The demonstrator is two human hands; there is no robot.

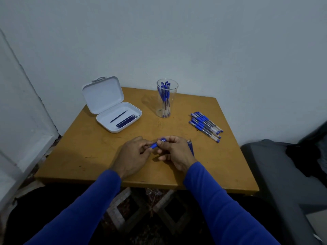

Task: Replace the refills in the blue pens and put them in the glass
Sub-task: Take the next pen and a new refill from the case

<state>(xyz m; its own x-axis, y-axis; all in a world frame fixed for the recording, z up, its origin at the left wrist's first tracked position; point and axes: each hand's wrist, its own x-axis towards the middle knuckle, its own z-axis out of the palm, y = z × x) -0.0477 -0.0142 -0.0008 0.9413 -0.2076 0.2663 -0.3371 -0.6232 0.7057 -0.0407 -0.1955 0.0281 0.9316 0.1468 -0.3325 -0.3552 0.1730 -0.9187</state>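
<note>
Above the middle of the wooden table (99, 152), both hands hold one blue pen (156, 144). My left hand (134, 154) pinches its lower end, and my right hand (175, 152) grips its upper end. Most of the pen is hidden by fingers. A clear glass (167, 98) at the back holds several blue pens. Several more blue pens (206, 125) lie in a pile at the right. An open white box (118, 117) at the left holds several dark refills (126, 120). A few refills (190, 147) lie just behind my right hand.
The table stands against a pale wall. A dark grey seat (283, 174) is close on the right, and a white door frame (23, 121) on the left. The box lid (102, 94) stands upright at the back left.
</note>
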